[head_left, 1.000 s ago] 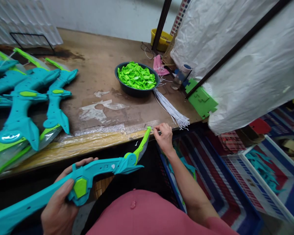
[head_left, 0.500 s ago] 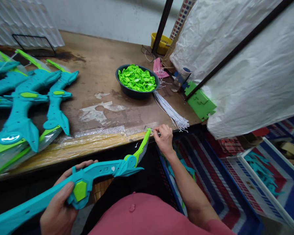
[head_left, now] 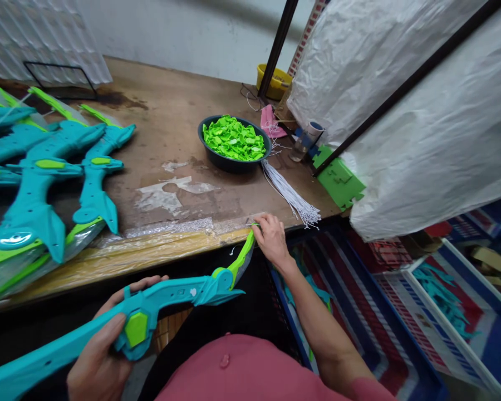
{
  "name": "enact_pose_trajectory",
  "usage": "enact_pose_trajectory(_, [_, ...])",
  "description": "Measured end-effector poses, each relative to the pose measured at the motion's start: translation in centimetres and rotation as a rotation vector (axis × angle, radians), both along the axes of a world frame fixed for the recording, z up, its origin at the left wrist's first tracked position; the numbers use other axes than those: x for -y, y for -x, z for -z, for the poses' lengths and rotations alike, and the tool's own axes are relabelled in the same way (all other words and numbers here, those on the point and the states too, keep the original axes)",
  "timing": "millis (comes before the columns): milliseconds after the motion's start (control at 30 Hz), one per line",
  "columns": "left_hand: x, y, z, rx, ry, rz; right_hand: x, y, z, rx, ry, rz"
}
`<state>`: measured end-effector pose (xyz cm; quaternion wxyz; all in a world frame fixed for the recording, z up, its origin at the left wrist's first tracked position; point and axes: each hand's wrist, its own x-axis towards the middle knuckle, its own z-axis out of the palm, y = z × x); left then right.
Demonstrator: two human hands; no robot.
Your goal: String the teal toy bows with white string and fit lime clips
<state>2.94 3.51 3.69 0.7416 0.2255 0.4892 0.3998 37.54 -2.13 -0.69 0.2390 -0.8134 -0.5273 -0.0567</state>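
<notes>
A teal plastic toy bow (head_left: 171, 292) slants up from the lower left, held in front of my body. My left hand (head_left: 102, 353) is wrapped round its middle, beside a lime-green pentagon piece (head_left: 136, 328). From the bow's far end a curved lime-green limb (head_left: 242, 257) points up to the table edge. At the limb's tip my right hand (head_left: 270, 236) is closed in a pinch on a thin white string (head_left: 251, 224); the fingers partly hide the tip. A short knotted string end (head_left: 232, 252) hangs beside the limb.
On the table (head_left: 162, 111) stands a dark bowl (head_left: 229, 165) of lime-green pieces, with a bundle of white strings (head_left: 292, 195) next to it. Several teal toy bows (head_left: 37, 184) lie at left. Crates (head_left: 401, 345) stand at lower right; a white sheet (head_left: 421, 111) hangs above.
My right hand has moved slightly left, right up to the limb's tip; a short stretch of string showed between them before. The left hand and bow stay nearly the same.
</notes>
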Motion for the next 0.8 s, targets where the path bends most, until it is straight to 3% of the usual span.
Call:
enact_pose_trajectory(200, [0.1, -0.3, 0.3, 0.046, -0.058, 0.027, 0.7, -1.4, -0.3, -0.147, 0.062, -0.053])
enact_pose_trajectory(400, [-0.1, -1.0, 1.2, 0.169, -0.109, 0.133, 3.8, -1.8, -2.5, -0.31, 0.088, -0.079])
enact_pose_trajectory(533, [0.0, -0.5, 2.0, 0.34, -0.213, 0.176, 8.4, -3.3, -2.6, -0.401, 0.058, -0.039])
enact_pose_trajectory(667, [0.4, 1.7, 3.8, 0.451, -0.293, 0.201, 13.8, -7.3, -0.4, -0.54, 0.195, 0.242])
enact_pose_trajectory(800, [-0.3, 5.4, 5.7, 0.499, -0.243, 0.11, 19.4, -10.2, 1.5, -0.52, 0.194, 0.276])
